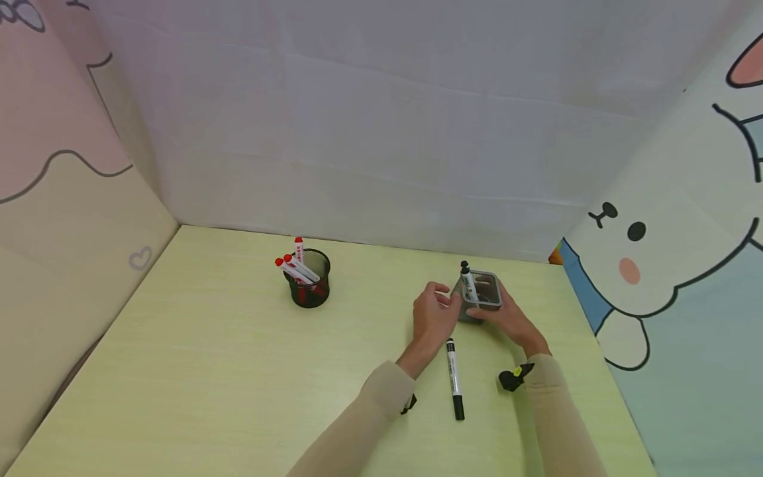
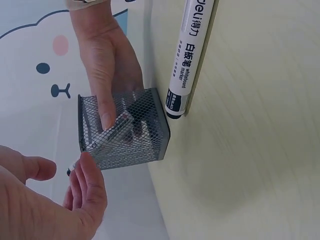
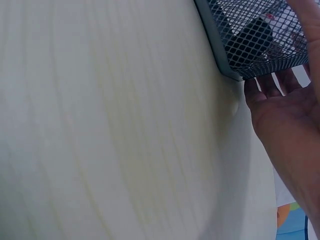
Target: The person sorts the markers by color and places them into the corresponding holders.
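My right hand (image 1: 514, 326) grips a grey square mesh pen holder (image 2: 145, 142), its thumb on one side and its fingers around another in the wrist views. Black-capped white markers (image 1: 469, 286) stand leaning inside the holder, their ends above the rim. Just left of the holder is my left hand (image 1: 434, 319), thumb and fingers apart with nothing pinched between them; its fingertips overlap the holder's edge in the left wrist view. A black whiteboard marker (image 1: 454, 377) with a white barrel lies on the table between my forearms.
A round black mesh cup (image 1: 310, 298) holding several red-capped white markers (image 1: 305, 267) stands at the back left of the pale wooden table (image 1: 208, 371). A white cloth (image 1: 381, 132) hangs behind, and printed cartoon panels flank both sides.
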Available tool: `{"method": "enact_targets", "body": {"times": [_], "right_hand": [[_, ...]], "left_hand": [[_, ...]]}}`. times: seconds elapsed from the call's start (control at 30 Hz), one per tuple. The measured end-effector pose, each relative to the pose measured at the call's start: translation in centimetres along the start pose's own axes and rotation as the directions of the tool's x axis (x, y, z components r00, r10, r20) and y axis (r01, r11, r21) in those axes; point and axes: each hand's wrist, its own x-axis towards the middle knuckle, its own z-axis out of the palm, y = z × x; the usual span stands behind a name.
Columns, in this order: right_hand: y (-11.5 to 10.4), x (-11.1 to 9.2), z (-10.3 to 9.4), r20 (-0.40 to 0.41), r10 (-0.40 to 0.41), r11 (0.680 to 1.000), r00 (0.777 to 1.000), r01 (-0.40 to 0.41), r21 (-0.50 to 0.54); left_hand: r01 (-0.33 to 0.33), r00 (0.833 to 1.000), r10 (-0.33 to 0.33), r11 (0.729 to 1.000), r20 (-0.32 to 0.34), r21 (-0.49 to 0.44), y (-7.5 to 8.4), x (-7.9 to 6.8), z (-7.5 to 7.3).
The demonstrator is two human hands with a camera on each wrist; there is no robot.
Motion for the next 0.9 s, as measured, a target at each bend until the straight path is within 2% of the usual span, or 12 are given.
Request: {"method": "enact_targets", "body": {"times": [0.37, 0.53, 0.7, 0.9], "right_hand": [[0.1, -0.2, 0.1, -0.014, 0.026, 0.999, 1.0, -0.027, -0.022], [0.1, -0.2, 0.1, -0.006, 0.01, 1.0, 1.0, -0.01, -0.021], [0.0, -0.2, 0.1, 0.0, -0.009, 1.0, 1.0, 0.009, -0.017], [0.0, 0.0, 0.1, 0.008, -0.014, 1.0, 1.0, 0.014, 0.006]], "left_hand": [[0.058, 0.997, -0.058, 0.998, 0.052, -0.001, -0.9, -1.6, -0.4], [0.073, 0.995, -0.075, 0.997, 0.072, 0.027, -1.4, -2.4, -0.6], [0.085, 0.99, -0.095, 0.992, 0.106, 0.094, -1.9, -3.2, -0.8], [0.094, 0.973, -0.13, 0.978, 0.19, 0.188, -2.5, -4.2, -0.8]]}}
